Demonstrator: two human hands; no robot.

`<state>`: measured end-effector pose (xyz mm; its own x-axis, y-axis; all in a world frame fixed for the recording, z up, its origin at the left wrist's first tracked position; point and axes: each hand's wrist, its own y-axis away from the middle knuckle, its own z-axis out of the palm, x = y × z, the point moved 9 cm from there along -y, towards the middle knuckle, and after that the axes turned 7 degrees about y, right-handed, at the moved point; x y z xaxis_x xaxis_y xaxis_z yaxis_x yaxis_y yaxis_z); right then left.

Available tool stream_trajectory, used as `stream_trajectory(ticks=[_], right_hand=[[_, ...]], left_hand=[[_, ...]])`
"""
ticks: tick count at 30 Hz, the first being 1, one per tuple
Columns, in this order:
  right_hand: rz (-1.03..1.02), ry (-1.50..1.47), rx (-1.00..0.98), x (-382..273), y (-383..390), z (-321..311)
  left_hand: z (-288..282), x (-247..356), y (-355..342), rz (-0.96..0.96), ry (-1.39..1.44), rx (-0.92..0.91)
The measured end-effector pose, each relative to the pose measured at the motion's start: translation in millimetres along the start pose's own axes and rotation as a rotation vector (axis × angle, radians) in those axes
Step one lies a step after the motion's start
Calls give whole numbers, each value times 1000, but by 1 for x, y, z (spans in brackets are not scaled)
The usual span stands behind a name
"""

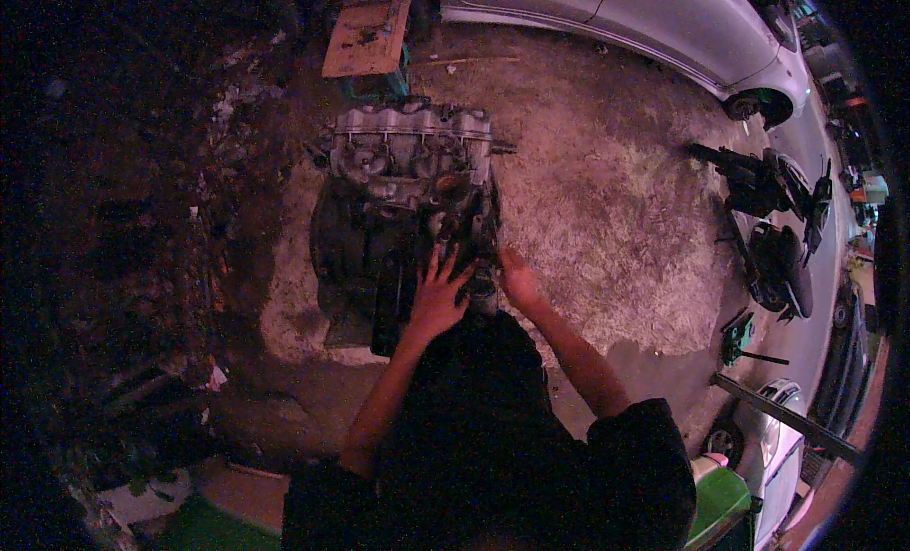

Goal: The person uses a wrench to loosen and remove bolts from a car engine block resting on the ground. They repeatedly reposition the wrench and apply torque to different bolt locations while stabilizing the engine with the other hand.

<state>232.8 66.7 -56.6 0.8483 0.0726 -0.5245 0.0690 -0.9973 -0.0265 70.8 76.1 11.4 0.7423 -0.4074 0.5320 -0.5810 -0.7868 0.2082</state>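
A car engine (412,157) rests on the concrete floor in front of me, its ribbed metal top at the far end and its near end dark and hard to make out. My left hand (439,300) lies over the engine's near part with fingers spread apart. Close to the engine's near right edge is my right hand (518,278), its fingers pointing away from me and pressed together. Whatever those right fingers hold, if anything, is hidden in the dim light.
A low green stool (368,44) with a brown board on top stands beyond the engine. A silver car (645,25) is parked at the far right. Motorcycles (773,229) stand on the right. Dark clutter covers the left side, and a green chair (720,504) is at the lower right.
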Motion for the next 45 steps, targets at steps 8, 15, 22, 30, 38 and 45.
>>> stream_trajectory(ticks=[8,15,22,30,38,45], right_hand=[[347,-397,136,99,-75,63],[453,-797,-160,140,-59,114],[605,-1216,100,127,-41,64],[370,-367,115,58,-5,2],[347,-290,167,8,-3,-30],[191,-149,223,-12,-4,-30]], left_hand=[[-1,-2,2,-28,10,2],[1,-4,-1,-17,36,32],[-1,0,0,-20,25,14],[1,-2,-2,-21,38,22],[5,-4,-3,-31,16,7],[5,-4,-3,13,-5,28]])
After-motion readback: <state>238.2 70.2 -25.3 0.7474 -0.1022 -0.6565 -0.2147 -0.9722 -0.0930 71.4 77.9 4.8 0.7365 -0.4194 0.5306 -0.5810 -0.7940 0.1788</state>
